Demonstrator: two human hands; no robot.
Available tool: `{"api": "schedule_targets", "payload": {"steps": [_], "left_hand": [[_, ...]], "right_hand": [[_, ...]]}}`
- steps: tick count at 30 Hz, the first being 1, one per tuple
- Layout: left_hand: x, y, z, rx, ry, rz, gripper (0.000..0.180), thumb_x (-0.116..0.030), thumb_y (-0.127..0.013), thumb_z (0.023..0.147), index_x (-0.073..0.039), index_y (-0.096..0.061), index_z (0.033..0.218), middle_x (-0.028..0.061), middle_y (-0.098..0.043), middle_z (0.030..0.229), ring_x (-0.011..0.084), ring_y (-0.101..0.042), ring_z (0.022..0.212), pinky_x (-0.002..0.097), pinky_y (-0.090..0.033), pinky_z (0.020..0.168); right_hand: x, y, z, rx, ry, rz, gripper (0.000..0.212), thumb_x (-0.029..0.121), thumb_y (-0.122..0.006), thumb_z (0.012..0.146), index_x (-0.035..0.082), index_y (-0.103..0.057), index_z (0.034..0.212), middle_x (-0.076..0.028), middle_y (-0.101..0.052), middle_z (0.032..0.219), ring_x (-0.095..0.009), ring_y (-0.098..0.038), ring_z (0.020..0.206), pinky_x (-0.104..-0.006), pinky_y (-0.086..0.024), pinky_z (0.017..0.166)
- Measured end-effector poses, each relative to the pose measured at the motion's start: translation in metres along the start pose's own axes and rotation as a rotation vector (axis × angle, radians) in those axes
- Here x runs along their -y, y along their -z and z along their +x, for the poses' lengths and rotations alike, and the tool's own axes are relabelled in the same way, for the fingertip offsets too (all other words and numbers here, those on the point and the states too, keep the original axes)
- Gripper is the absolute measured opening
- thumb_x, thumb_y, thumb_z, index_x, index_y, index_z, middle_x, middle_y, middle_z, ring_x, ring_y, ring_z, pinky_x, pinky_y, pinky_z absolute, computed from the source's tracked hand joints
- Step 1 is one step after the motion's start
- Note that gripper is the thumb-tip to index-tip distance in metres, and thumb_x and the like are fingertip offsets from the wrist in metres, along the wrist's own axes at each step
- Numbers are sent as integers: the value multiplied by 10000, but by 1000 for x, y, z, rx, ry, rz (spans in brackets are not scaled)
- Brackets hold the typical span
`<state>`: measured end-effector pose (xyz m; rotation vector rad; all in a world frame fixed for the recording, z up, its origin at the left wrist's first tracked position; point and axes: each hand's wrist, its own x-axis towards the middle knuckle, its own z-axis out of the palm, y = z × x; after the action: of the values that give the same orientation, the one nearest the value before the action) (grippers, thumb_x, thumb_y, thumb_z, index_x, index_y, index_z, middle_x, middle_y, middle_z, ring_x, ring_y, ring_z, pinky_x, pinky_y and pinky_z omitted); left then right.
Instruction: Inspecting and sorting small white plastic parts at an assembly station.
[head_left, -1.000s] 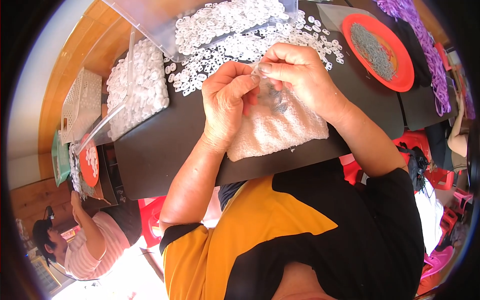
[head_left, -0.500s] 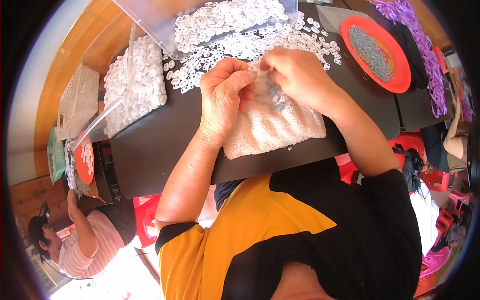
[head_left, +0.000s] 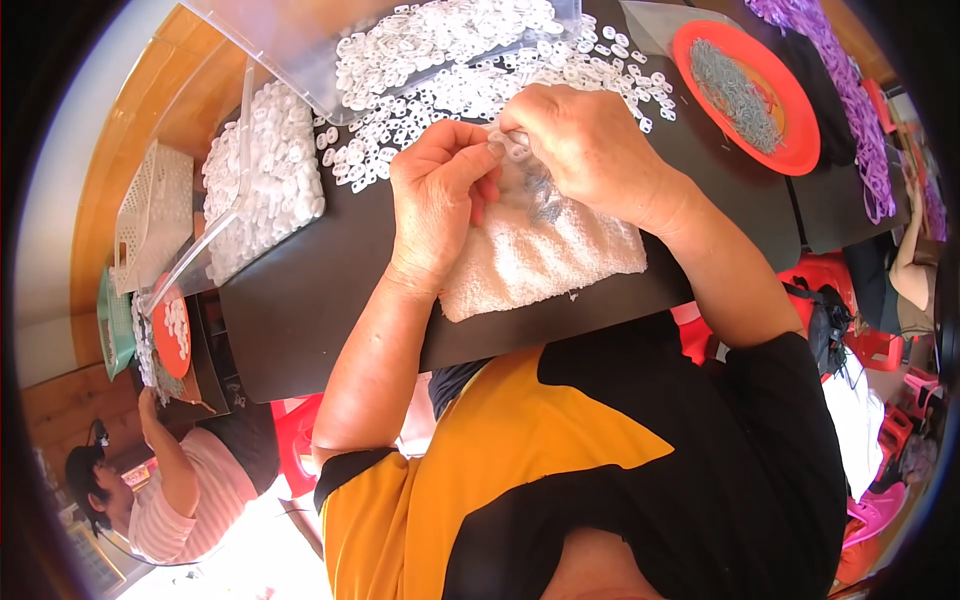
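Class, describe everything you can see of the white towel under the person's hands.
The towel is a small white cloth, terry-like, roughly rectangular and slightly rumpled. It lies flat on the black table near its front edge. The left hand rests on its left side and the right hand covers its far end.

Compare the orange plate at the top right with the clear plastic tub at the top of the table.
The orange plate is round, shallow and opaque; the clear plastic tub is angular, deep and see-through. The plate holds a heap of small grey pieces; the tub holds white plastic rings. Both sit on the black table.
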<state>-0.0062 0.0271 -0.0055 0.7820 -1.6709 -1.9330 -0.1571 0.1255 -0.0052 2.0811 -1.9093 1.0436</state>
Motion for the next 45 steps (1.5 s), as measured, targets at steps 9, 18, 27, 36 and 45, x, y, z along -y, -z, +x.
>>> {"api": "schedule_targets", "payload": {"steps": [9,18,27,36,45], "left_hand": [[3,-1,0,-21,-33,29,82,-88,-646,905,-13,-636,875,-6,-582,689,42,-480,558,201,-360,453],[4,-2,-1,-20,-49,121,82,-79,-629,909,-3,-626,878,-13,-567,681,45,-470,562,207,-385,500],[21,-3,3,-70,-66,140,71,-55,-620,912,-5,-614,861,-16,-560,691,55,-479,594,208,-396,527],[13,-2,4,-73,-38,133,101,-67,-628,900,1,-617,826,-8,-561,658,56,-480,568,219,-398,510],[5,5,6,-108,26,-92,122,-104,-640,866,16,-638,845,45,-595,667,85,-485,496,222,-344,414]], "right_hand": [[0,-3,-2,-21,-14,-18,131,88,-613,747,51,-570,866,-93,-641,791,-299,-646,729,-418,-494,596],[3,-5,-2,59,-57,-97,106,70,-585,740,22,-566,832,-117,-639,775,-317,-648,750,-432,-499,601],[11,-20,-6,-5,-166,-20,122,127,-614,724,36,-589,802,-129,-646,753,-335,-645,692,-441,-492,593],[-3,-16,0,80,-228,148,139,151,-598,767,55,-670,838,-147,-667,743,-331,-656,730,-440,-501,640],[-8,2,3,62,-126,-171,59,95,-617,747,97,-660,787,-82,-665,770,-286,-655,753,-424,-499,635]]}}
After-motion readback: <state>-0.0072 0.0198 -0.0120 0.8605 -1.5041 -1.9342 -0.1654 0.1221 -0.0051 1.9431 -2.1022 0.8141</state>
